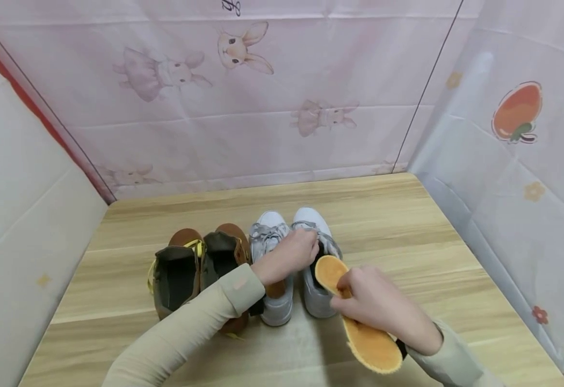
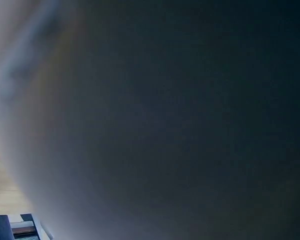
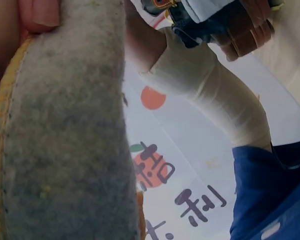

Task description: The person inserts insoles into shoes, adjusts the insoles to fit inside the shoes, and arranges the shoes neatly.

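In the head view, a pair of white-and-grey lace-up sneakers stands on the table, toes pointing away. My left hand (image 1: 294,250) reaches across the left sneaker (image 1: 279,312) and grips the tongue of the right sneaker (image 1: 318,303) at its opening. An orange insole (image 1: 276,291) shows inside the left sneaker. My right hand (image 1: 371,298) pinches a second, fuzzy orange insole (image 1: 375,348) by its middle, with one end overlapping the right sneaker's opening. The right wrist view shows this insole's grey felt underside (image 3: 70,125) close up. Dark blur fills most of the left wrist view.
Brown boots (image 1: 185,236) with dark linings and yellow laces stand directly left of the sneakers, partly behind my left sleeve (image 1: 190,322). The wood-grain table (image 1: 407,231) is enclosed by printed cloth walls (image 1: 262,140) at the back and both sides.
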Available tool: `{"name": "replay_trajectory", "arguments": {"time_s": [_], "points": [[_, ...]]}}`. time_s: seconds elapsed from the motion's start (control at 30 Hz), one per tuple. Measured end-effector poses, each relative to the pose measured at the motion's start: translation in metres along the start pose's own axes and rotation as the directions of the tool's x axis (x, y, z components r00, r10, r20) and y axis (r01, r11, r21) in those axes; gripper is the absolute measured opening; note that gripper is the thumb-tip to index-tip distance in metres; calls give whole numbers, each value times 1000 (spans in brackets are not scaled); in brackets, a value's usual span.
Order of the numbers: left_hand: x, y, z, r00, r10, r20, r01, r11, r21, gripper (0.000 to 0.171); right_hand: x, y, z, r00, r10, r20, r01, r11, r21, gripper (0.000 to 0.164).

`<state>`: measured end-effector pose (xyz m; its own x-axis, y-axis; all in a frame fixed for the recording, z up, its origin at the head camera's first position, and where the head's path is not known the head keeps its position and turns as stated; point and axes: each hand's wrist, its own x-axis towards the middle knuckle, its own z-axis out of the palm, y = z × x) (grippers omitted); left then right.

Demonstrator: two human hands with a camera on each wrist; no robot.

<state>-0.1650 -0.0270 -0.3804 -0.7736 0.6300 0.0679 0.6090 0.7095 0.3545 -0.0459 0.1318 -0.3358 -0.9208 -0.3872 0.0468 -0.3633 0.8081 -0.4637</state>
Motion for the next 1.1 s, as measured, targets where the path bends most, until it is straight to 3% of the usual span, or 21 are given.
{"name": "replay_trajectory", "arguments": {"time_s": [0.23, 0.53, 0.77, 1.1], "points": [[1, 0, 1, 1000, -8, 11, 8, 1000, 7, 21, 13, -3, 2, 1000, 2, 22, -2, 1000, -8, 34], [0, 1, 0, 1000, -1, 1, 1, 999, 38, 21, 21, -4, -6, 989, -111, 101, 111, 994, 2, 39], [0, 2, 0, 1000, 4, 16, -5, 1000, 28, 21, 38, -1, 0, 989, -46, 137, 47, 999, -2, 38], [-1, 2, 0, 1000, 7, -3, -7, 999, 44, 23, 64, 3, 25, 999, 17, 32, -14, 993, -114, 25]]}}
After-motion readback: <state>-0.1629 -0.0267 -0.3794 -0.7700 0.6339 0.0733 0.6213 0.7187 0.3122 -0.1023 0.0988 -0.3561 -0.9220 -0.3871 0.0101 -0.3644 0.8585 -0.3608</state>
